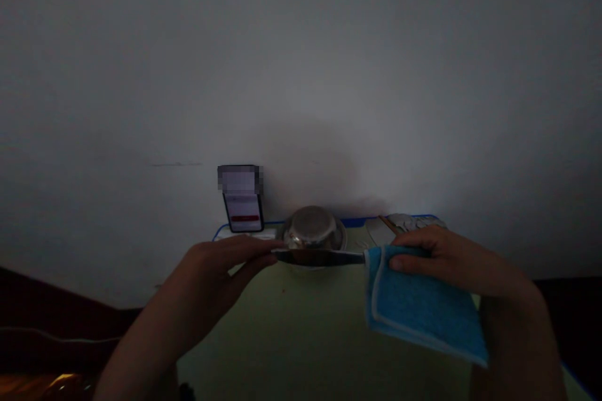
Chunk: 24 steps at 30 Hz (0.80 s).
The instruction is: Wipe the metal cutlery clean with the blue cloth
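Observation:
Between my hands, level above the table, is a slim, dark metal utensil (324, 258), seen nearly edge-on. Its exact kind does not show. The fingers and thumb of my left hand (230, 266) pinch its left end. My right hand (430, 254) grips a folded blue cloth (418, 301) with a pale border, thumb in front and fingers behind. The utensil's right end disappears into that cloth, which hangs down toward the lower right. Just behind the utensil, a shiny metal bowl (313, 225) stands on the table, apparently upside down.
A phone (245, 210) with a lit screen leans upright against the pale wall (301, 62). The table (282, 326) has a greenish top and a blue edge. Some flat greyish items (376, 230) lie at its back right. Light is dim.

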### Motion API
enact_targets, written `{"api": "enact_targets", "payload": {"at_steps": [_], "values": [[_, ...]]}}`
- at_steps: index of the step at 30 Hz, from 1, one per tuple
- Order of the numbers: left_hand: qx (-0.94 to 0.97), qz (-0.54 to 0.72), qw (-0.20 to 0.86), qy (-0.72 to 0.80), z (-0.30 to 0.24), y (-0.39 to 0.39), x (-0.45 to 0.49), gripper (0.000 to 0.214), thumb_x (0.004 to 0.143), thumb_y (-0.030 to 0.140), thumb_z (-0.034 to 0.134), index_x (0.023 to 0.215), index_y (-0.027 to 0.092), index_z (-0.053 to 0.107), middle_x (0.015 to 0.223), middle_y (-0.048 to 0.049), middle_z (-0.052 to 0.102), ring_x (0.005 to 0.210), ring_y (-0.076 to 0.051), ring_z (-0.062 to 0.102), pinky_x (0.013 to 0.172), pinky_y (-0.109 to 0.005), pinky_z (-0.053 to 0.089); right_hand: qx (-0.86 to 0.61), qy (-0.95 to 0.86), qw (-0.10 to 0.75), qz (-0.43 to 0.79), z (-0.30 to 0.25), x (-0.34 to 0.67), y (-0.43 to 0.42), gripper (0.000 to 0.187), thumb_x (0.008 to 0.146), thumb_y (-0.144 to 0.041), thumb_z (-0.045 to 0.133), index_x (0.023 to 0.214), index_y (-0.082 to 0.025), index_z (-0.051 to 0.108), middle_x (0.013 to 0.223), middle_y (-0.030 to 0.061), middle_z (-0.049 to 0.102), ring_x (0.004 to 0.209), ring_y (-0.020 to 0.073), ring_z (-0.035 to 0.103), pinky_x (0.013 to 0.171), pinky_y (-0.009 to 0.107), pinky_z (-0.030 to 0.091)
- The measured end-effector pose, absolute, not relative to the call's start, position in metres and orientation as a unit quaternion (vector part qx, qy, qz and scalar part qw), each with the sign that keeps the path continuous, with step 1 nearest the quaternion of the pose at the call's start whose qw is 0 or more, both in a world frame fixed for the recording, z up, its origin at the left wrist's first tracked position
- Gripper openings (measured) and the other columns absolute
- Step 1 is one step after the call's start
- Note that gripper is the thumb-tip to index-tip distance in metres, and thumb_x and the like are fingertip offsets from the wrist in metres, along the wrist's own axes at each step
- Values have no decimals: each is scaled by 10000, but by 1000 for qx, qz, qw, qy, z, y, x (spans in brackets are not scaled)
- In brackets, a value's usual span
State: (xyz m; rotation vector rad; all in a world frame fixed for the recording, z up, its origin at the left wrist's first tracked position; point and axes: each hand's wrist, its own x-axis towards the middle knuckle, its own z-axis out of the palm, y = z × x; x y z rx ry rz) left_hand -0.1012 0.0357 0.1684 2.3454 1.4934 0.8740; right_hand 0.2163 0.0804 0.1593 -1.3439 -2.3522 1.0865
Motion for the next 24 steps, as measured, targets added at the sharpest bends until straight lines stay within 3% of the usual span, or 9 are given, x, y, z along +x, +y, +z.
{"api": "enact_targets", "payload": {"at_steps": [11,24], "values": [[798,269,121,526,167,37,-99,192,820,299,562,954,299,700,896,18,758,762,-190,707,691,-265,549,-465,-800,123,360,159,216,80,343,793,-515,507,890,-246,695,745,11,663,632,149,563,590,271,444],[797,275,108,527,166,39,-99,216,827,279,535,968,273,699,873,10,758,741,-179,711,696,-253,547,-470,-803,107,349,161,214,80,321,826,-476,487,821,-225,687,750,7,664,671,159,596,613,279,449]]}}
